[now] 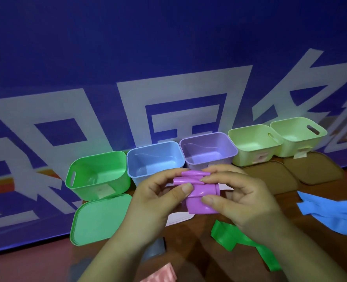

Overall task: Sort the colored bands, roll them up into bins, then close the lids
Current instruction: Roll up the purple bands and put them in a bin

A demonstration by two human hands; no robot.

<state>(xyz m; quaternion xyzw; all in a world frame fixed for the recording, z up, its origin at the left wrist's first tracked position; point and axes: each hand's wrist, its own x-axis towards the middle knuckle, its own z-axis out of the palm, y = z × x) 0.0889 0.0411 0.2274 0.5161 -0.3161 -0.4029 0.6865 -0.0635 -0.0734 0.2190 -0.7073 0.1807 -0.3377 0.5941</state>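
Observation:
Both hands hold a purple band (199, 197), partly rolled, just in front of the bins. My left hand (158, 196) pinches its left side with thumb and fingers. My right hand (235, 196) grips its right side, thumb pressed on the lower part. Behind stand open bins in a row: green bin (99, 176), blue bin (154, 157), purple bin (207, 149) and two pale yellow-green bins (254, 145) (296, 137). A green band (241, 241) lies loose at lower right, a blue band (331, 212) at far right, a pink band (162, 275) at the bottom edge.
A green lid (99, 218) lies in front of the green bin. A white lid (180, 217) lies under my hands, and two brown lids (270, 178) (315, 167) lie before the yellow-green bins. A grey lid (154, 249) peeks out below my left wrist. A blue banner (168, 58) backs the bins.

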